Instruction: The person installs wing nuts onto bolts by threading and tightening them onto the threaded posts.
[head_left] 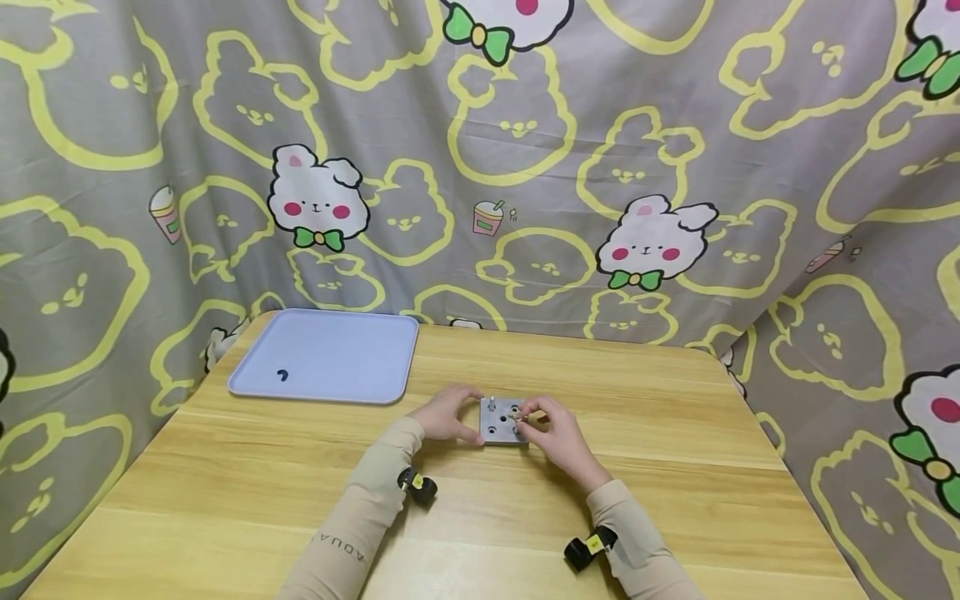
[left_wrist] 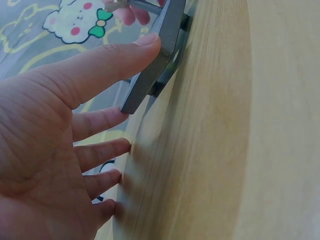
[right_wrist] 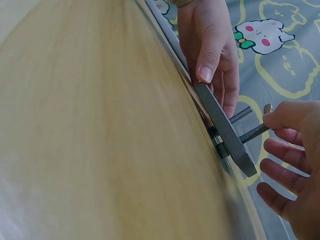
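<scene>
A square grey metal plate (head_left: 493,437) with several holes lies on the table, raised on small dark feet seen from the side. Threaded bolts (right_wrist: 254,133) stand up from its top face. My left hand (head_left: 444,414) holds the plate's left side, thumb at the near corner and index finger at the far one; the other fingers (left_wrist: 102,152) are spread loosely. My right hand (head_left: 555,429) is over the plate's right side, where thumb and index finger pinch a small brass-coloured piece (right_wrist: 267,108) at the end of a bolt. Its exact kind is mostly hidden by the fingertips.
A pale blue tray (head_left: 337,354) stands at the back left of the wooden table (head_left: 480,533), with a small dark curved piece (head_left: 282,375) in it. A patterned grey curtain (head_left: 420,108) hangs behind the table and along its sides.
</scene>
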